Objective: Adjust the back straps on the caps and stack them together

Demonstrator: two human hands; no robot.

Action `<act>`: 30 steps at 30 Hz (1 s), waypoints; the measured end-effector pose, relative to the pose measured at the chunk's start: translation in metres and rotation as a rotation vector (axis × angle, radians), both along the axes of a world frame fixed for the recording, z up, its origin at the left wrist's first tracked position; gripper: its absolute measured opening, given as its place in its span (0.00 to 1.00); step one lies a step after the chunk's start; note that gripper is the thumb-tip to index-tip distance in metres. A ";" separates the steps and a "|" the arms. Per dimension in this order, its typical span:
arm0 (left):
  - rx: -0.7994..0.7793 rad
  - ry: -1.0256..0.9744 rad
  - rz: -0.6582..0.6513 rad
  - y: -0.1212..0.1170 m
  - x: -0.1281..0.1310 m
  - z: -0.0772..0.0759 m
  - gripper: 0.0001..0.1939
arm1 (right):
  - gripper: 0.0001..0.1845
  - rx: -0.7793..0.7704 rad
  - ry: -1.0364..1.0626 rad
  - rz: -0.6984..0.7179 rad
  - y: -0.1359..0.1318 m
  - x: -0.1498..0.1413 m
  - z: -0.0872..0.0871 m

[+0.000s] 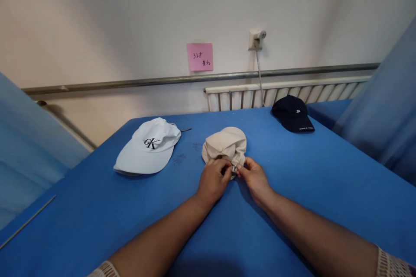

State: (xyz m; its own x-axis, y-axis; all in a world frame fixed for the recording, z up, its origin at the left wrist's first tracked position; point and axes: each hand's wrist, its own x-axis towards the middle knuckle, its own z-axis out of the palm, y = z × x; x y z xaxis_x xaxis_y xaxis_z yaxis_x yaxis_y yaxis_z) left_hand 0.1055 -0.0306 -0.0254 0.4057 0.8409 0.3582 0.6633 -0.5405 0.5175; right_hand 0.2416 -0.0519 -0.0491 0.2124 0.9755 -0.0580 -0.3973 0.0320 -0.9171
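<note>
A beige cap [225, 140] lies in the middle of the blue surface, its brim pointing away from me and its near edge bunched up. My left hand [212, 181] grips that near edge from the left, fingers curled over the fabric. From the right, my right hand [255, 177] pinches the same edge between thumb and fingers. Both hands nearly meet at the cap's back opening, and the fingertips partly cover what they hold there. To the left sits a white cap [151, 145] with black letters. A dark navy cap [291, 112] rests at the far right.
The blue-covered table [130, 216] runs up to the wall. A thin stick [29, 220] lies at the left edge. Behind are a metal rail [146, 82], a radiator [240, 97] and a plugged-in cord [260, 73]. Blue curtains [386, 104] hang at both sides.
</note>
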 end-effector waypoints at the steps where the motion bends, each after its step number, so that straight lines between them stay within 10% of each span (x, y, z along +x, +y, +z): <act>1: 0.009 0.010 0.000 0.000 0.000 0.000 0.06 | 0.12 -0.001 -0.001 -0.002 0.000 0.000 0.000; 30: 0.146 0.175 -0.090 -0.004 -0.002 0.003 0.07 | 0.15 -0.001 0.101 0.053 0.001 0.000 -0.002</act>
